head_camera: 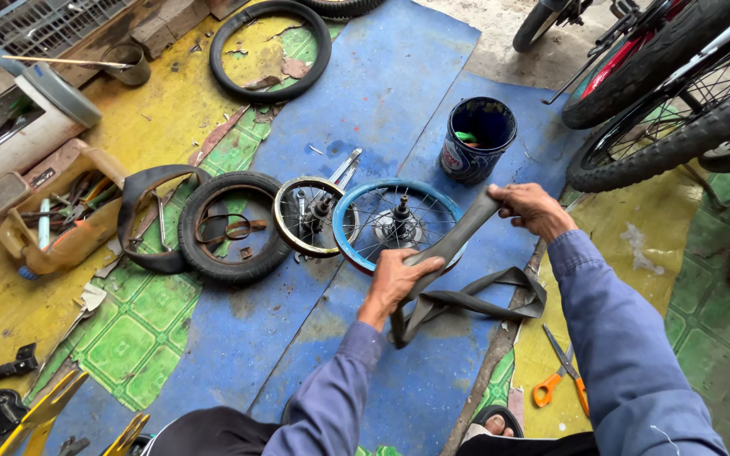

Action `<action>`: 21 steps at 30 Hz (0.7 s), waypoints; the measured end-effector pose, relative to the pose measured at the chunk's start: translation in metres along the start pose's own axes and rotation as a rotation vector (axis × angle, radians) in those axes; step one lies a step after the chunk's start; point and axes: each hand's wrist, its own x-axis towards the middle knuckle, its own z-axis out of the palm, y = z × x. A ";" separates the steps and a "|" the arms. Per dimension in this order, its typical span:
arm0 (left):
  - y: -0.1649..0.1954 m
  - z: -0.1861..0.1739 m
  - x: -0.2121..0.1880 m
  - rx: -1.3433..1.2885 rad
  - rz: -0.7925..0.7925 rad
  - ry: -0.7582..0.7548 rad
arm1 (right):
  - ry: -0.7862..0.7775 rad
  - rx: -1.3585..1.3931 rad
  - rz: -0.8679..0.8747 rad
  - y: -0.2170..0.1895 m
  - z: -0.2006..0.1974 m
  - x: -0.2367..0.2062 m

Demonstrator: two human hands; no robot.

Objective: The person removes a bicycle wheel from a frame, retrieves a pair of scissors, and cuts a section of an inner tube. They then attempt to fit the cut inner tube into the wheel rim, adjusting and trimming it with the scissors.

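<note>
My left hand [394, 279] and my right hand [530, 207] grip a flat grey inner tube [454, 245], stretched taut between them. The rest of the tube [483, 300] loops down onto the blue mat [382, 93]. Just beyond my hands a blue-rimmed spoked wheel [394, 221] lies flat, with a smaller yellow-rimmed wheel [310, 215] overlapping its left side. Both sleeves are blue.
A black tyre [226, 228] and a loose tube strip [145, 219] lie left of the wheels; another tyre [268, 51] lies farther back. A blue bucket [476, 139] stands behind the wheels. Orange-handled scissors [561, 376] lie at right. Bicycle wheels [678, 93] stand at upper right; a tool tray [57, 219] at left.
</note>
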 end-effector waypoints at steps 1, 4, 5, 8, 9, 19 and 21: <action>-0.001 -0.004 0.001 0.015 -0.011 -0.012 | -0.034 -0.003 0.038 0.002 0.000 0.002; -0.002 -0.018 0.003 0.023 -0.064 -0.009 | -0.236 0.055 0.088 0.010 -0.001 0.009; -0.003 -0.021 0.005 0.019 -0.086 0.000 | -0.265 0.027 0.073 0.013 -0.001 0.012; -0.008 -0.026 0.007 0.248 0.099 -0.009 | -0.316 -0.041 0.016 0.020 0.009 0.026; -0.009 -0.025 0.008 0.195 0.038 -0.016 | -0.305 -0.053 -0.018 0.020 0.013 0.033; -0.026 -0.032 0.015 -0.100 -0.237 -0.034 | -0.032 -0.399 -0.318 0.036 0.053 0.066; -0.028 -0.035 0.017 -0.025 -0.253 0.018 | 0.043 -0.417 -0.398 0.040 0.059 0.073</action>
